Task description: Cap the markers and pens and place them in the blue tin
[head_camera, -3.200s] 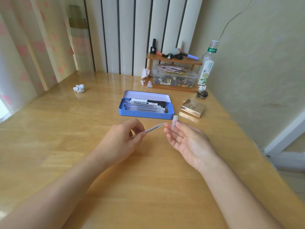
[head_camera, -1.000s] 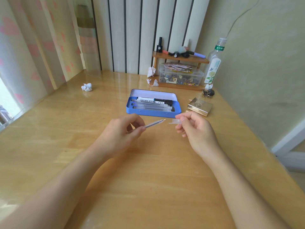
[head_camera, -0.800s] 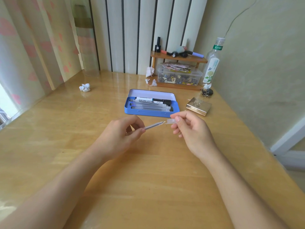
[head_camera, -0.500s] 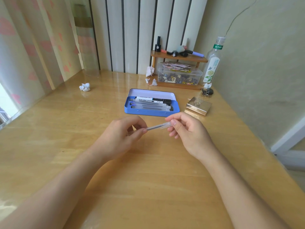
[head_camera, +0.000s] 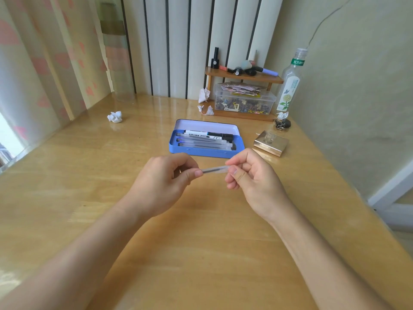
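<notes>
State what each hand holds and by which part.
Both hold one clear pen: left hand pinches its barrel end, right hand grips the capped end.

The open blue metal tin (head_camera: 202, 151) is reached over bare wooden table (head_camera: 201, 253); a gold square box (head_camera: 270, 143) is set just beside its right end.

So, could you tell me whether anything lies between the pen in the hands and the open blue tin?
Nothing visible does. The clear pen is held between the left hand and right hand just in front of the blue tin, with only bare wooden desk between. The tin is open, though several pens already lie inside.
</notes>
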